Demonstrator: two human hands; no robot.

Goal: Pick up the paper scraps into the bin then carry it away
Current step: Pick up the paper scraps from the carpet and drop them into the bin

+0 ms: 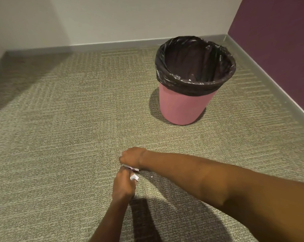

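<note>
Paper scraps [134, 177] sit pinched in your left hand [124, 185], fingers curled closed around the white crumpled bits low over the carpet [60, 137]. Your right hand [132, 157], just above, closes in a fist touching another scrap [129, 167]. They look light, soft and easily crushed, so bunch them in your palms rather than nip the edges. One tiny white fleck [151, 176] lies just beside your hands. The pink bin [184, 105], lined with a black bag [191, 86], stands well apart near the corner.
</note>
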